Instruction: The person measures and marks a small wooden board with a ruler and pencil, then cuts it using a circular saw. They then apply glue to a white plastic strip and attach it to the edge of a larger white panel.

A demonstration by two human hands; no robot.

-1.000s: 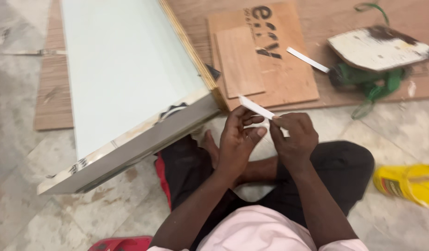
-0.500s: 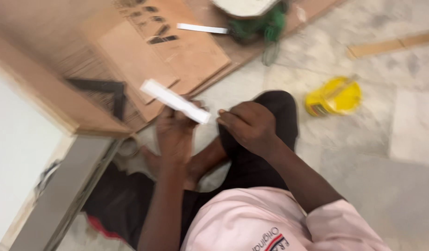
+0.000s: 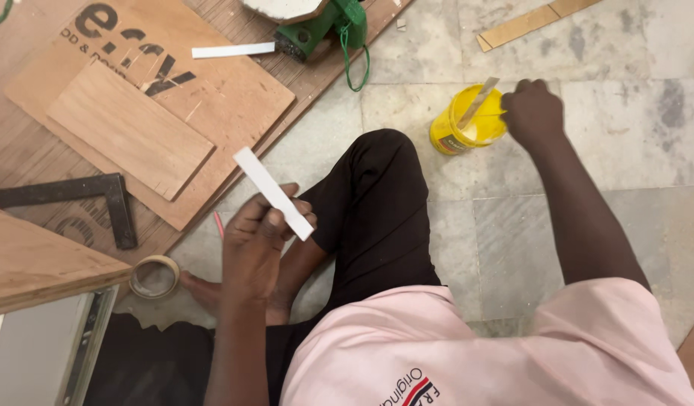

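Head view: two hands, left hand (image 3: 260, 240) pinching one white strip (image 3: 273, 193), right hand (image 3: 533, 113) at one yellow tin (image 3: 467, 124).

I am sitting on a marble-tiled floor (image 3: 587, 225) that is serving as a carpentry workshop. Plywood boards (image 3: 151, 98) are lying at the floor's upper left corner, a steel try square (image 3: 98, 197) and a green power tool (image 3: 324, 26) are resting on them, and a yellow glue tin (image 3: 467, 124) is standing beside my knee.

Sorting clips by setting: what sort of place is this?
Likely a carpentry work spot on a tiled floor: plywood boards, a metal try square, and a yellow glue tub beside the right hand; the left hand holds a white strip.
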